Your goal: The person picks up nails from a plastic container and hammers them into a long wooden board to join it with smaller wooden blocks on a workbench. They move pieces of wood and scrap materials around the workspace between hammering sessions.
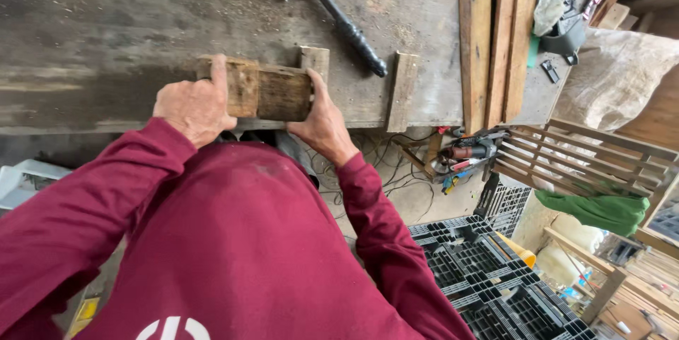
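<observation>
A short weathered wooden block point(272, 91) rests at the near edge of a worn grey workbench point(127, 36). My left hand point(194, 103) grips its left end, thumb over the top. My right hand point(324, 122) clasps its right end. A narrow wood offcut point(315, 60) stands just behind the block by my right thumb. Both sleeves are dark red.
A claw hammer point(332, 11) with a black handle lies on the bench behind the block. A small wood strip point(402, 91) lies right of it, then long planks point(495, 36). Below right are power tools point(467, 152), a slatted wooden frame point(587, 156) and black plastic pallets point(488, 276).
</observation>
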